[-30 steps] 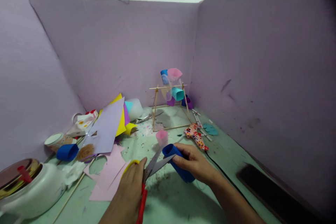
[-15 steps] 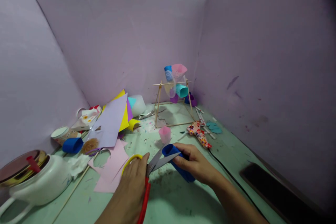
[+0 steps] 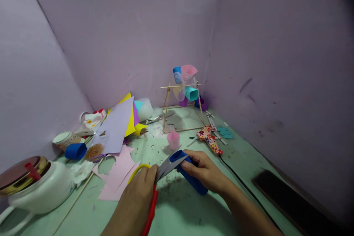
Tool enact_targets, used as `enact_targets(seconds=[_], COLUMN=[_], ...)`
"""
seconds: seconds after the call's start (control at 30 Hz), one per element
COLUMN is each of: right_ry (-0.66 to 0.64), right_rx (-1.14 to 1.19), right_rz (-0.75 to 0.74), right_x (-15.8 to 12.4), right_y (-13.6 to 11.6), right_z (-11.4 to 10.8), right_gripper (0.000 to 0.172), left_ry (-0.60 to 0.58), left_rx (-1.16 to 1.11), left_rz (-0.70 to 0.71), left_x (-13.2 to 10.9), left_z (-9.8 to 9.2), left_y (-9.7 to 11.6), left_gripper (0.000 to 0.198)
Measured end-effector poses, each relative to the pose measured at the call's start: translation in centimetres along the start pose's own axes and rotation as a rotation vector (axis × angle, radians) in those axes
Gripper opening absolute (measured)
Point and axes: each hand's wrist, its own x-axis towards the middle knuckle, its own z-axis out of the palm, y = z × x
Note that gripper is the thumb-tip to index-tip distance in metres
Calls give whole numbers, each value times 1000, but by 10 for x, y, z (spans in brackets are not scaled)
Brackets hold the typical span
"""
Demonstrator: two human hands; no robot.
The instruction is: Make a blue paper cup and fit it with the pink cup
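My left hand (image 3: 142, 190) is closed on the scissors (image 3: 165, 169), which have one yellow and one red handle. The scissor blades are parted around the near rim of a blue paper tube (image 3: 193, 179). My right hand (image 3: 204, 169) pinches that tube near its upper end, thumb on the near side. The tube is tilted, its open end towards the blades. Just beyond the blades a small pink paper cup (image 3: 173, 140) stands on the table. Farther back is a stick frame (image 3: 165, 108) with pink, blue, teal and purple paper cups on a clear wheel.
A flowered glue gun (image 3: 209, 140) with a black cord lies at the right, near a dark phone-like slab (image 3: 287, 195). Paper sheets (image 3: 116, 125) and pink scraps (image 3: 118, 177) lie left. A white pot (image 3: 52, 191), another blue tube (image 3: 75, 151) and a paper cup (image 3: 66, 139) stand far left.
The scissor blades have closed slightly and turned a little at the blue tube's rim. The tube has shifted slightly in my right hand. The camera view has tipped down a little.
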Motion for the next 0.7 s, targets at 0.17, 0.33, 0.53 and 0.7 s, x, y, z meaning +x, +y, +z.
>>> enact_targets(seconds=[0.17, 0.33, 0.53, 0.7], right_ry=[4, 27, 55, 16], right_rx=[22, 22, -69, -153], right_rz=[18, 53, 40, -29], right_x=[-1, -1, 1, 1], right_y=[2, 3, 4, 3], right_z=[1, 1, 3, 10], right_gripper=[41, 42, 39, 32], left_ry=[7, 25, 60, 54], left_rx=[15, -34, -118, -107], left_rz=[19, 8, 23, 36], left_x=[0, -1, 1, 7], left_z=[1, 5, 16, 21], left_y=[-3, -7, -12, -19], left_gripper=[37, 36, 41, 42])
